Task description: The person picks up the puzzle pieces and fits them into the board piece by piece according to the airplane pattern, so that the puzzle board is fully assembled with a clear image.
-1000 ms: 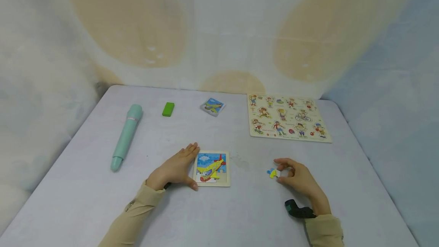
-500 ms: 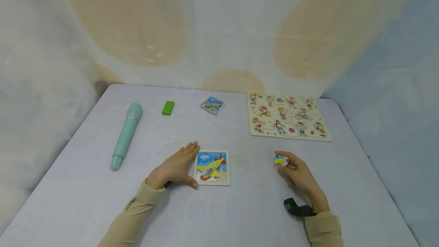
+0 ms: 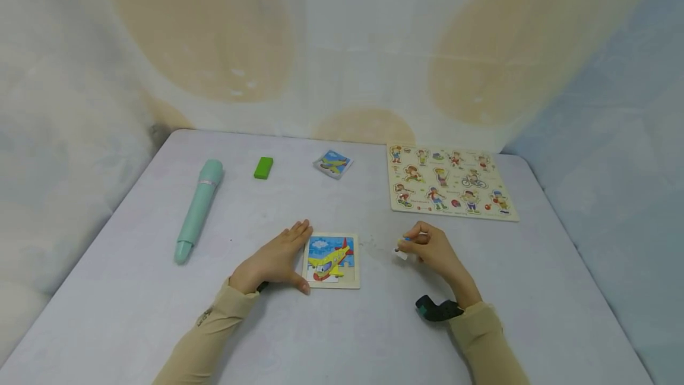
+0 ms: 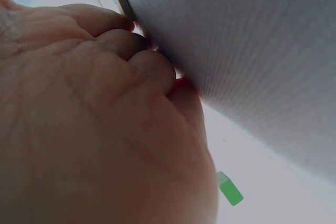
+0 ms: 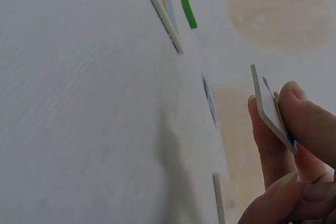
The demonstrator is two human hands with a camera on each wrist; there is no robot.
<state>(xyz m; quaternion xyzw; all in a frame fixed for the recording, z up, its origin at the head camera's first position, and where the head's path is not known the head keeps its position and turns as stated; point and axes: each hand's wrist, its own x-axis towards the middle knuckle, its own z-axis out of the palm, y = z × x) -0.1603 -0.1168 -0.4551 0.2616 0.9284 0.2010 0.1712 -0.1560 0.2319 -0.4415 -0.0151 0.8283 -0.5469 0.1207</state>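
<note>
My left hand [image 3: 272,260] lies at the left edge of a small square wooden puzzle tray [image 3: 357,260]. Its fingers are extended along that edge and the thumb is spread toward the near corner. Jigsaw pieces in the tray form a yellow airplane [image 3: 328,261] on blue sky; pale wood shows at the lower right. Right of the tray, raised off the table, my right hand [image 3: 435,251] pinches a jigsaw piece [image 5: 270,108] between thumb and fingers. The piece is thin, tilted on edge, with white, yellow and blue on its face.
A mint-green tube-shaped object [image 3: 198,212] lies at the left. Toward the back are a green block [image 3: 263,168] and a small airplane picture card or packet [image 3: 333,164]. A large wooden board of cartoon figures [image 3: 451,183] sits back right. Cloth walls enclose the table.
My right hand has lifted the jigsaw piece off the table and carried it left toward the tray, turning it on edge. The left hand stays at the tray.
</note>
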